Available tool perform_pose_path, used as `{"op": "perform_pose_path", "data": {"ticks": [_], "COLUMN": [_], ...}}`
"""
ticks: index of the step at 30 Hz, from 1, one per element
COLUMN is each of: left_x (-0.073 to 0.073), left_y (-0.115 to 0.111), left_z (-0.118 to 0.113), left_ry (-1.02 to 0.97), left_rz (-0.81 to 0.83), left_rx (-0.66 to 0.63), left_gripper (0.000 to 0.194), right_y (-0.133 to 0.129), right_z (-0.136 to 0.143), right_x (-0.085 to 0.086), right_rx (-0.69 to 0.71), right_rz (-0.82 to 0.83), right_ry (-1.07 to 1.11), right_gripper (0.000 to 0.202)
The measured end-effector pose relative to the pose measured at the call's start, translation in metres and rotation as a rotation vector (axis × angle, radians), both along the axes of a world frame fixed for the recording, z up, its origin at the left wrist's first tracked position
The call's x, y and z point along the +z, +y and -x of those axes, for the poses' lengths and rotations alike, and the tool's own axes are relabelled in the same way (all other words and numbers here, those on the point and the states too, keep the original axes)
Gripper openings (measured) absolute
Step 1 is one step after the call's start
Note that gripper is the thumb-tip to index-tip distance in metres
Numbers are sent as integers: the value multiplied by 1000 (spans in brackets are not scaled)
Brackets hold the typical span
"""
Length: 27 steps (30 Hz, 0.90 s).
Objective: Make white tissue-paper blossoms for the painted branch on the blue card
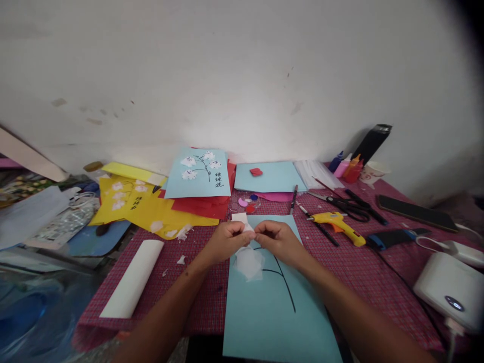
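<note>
My left hand (232,239) and my right hand (277,241) meet over the top part of a light blue sheet of paper (260,317). Both hands pinch a small piece of white paper (239,218), whose upper end sticks out above the left fingers. Just below the hands, thin white paper squares (249,263) lie overlapped on the blue sheet. A black drawn branch (282,275) curves down the sheet to the right of them, its upper part hidden by my right hand.
On the right lie a yellow glue gun (338,227), black scissors (348,205), a phone (416,212) and a white power bank (449,290). A finished flower picture (198,174) leans at the back. Rolled white paper (134,277) is on the left; a black flask (372,143) stands back right.
</note>
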<state>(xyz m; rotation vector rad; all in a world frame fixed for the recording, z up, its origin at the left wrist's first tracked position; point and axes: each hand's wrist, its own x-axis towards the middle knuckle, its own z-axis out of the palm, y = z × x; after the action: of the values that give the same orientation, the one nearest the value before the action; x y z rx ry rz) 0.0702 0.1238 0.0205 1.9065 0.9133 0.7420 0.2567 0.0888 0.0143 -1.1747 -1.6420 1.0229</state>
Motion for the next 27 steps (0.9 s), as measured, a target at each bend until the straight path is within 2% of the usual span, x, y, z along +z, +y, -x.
{"op": "perform_pose_path", "data": {"ticks": [11,17,21,27], "left_x": [-1,-7,-8,-5], "left_y": [-2,-2,-3,-5], "left_z": [-3,-5,-6,-7], "left_ry": [64,122,175,211], "left_rz": [-84,-273,-372,-395], "left_rx": [-3,47,-12,-34], "left_gripper": [42,42,37,35], "right_y": [0,-1,1,5], "right_z": [-1,-3,-1,-1], "right_x": [10,11,6,-3], "right_rx": [-3,79,14,-115], "right_rz": [117,114,101,111], "right_ry": [130,187,95,68], "right_gripper": [18,21,16,13]}}
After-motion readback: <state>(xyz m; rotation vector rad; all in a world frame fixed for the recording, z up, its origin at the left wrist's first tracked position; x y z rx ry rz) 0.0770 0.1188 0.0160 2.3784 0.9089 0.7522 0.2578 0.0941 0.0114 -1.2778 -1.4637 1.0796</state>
